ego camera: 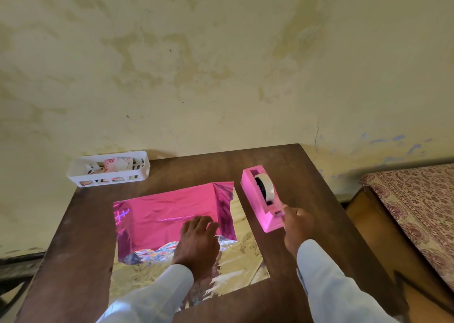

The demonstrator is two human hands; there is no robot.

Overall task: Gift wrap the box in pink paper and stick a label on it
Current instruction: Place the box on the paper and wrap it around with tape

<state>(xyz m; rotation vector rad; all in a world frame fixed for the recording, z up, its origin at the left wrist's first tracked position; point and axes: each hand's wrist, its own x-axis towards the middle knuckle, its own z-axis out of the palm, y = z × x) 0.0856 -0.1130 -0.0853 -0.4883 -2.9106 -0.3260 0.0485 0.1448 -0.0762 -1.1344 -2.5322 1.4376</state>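
Near the middle of the worktop point(282, 165) lies the pink paper point(172, 207), one sheet, its far part folded up over a raised shape that is taken to be the box, itself hidden. The left grip point(199, 239) rests on that fold with flat, spread fingers, pinning it. The right grip point(297, 227) is at the cutter end of the tape dispenser point(258, 200) toward the right edge. Its fingers are curled, but it cannot be told whether they pinch tape.

The likely risk is that the slick foil springs open or slides if the left grip eases while tape is pulled. The light dispenser may also drag instead of releasing tape.

Counted, there are one dispenser with one tape roll point(266, 187) and one white basket point(145, 168) at the far left corner. The basket holds floral cards point(118, 164), too crowded to count.
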